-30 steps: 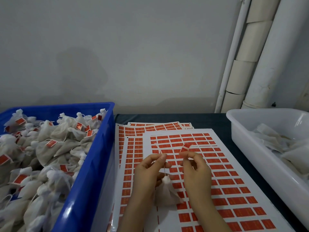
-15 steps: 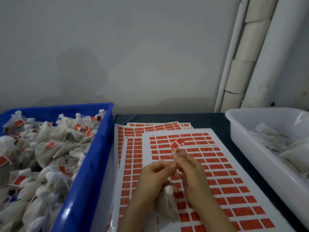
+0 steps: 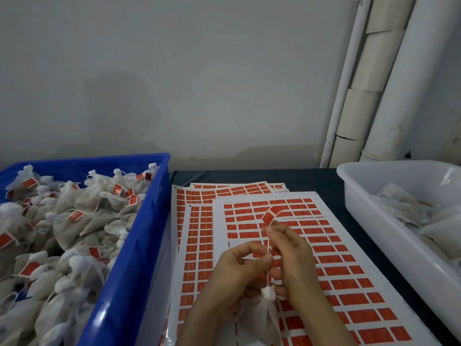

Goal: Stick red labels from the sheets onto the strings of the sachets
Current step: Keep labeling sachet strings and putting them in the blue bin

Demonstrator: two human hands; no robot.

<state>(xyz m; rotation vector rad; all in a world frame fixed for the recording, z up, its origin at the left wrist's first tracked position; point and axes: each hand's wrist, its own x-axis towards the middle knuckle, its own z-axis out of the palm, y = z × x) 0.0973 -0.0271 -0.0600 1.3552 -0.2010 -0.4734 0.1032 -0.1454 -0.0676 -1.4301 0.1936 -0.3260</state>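
1. The left hand (image 3: 237, 270) hovers over the near middle of the top label sheet (image 3: 220, 245). Its thumb and forefinger are closed in a pinch on the string (image 3: 268, 268), about halfway up its length.
2. The right hand (image 3: 291, 255) is just right of the left hand, over the same sheet, and their fingertips are almost touching. Its thumb and forefinger pinch the lower end of 1 red label (image 3: 270, 216) at the top of the string. The label curls up and away from the fingertips, above the sheet's upper rows.
3. The string runs nearly upright between the 2 hands, from the right hand's pinch down to the sachet's knotted neck.
4. The sachet (image 3: 264, 318) hangs below both hands at the near edge of the sheet, with its white gathered top between the wrists.
5. More label sheets (image 3: 199, 233) lie fanned under the top sheet, showing at its left and far edges.
6. A blue crate (image 3: 149, 221) stands left of the sheet, heaped with labelled sachets (image 3: 82, 221).
7. A white tub (image 3: 389, 255) stands right of the sheet, with plain sachets (image 3: 424, 221) in it.
8. A dark table cover (image 3: 324, 181) shows beyond the sheet's far edge, and white pipes (image 3: 389, 96) rise beyond its far right corner.
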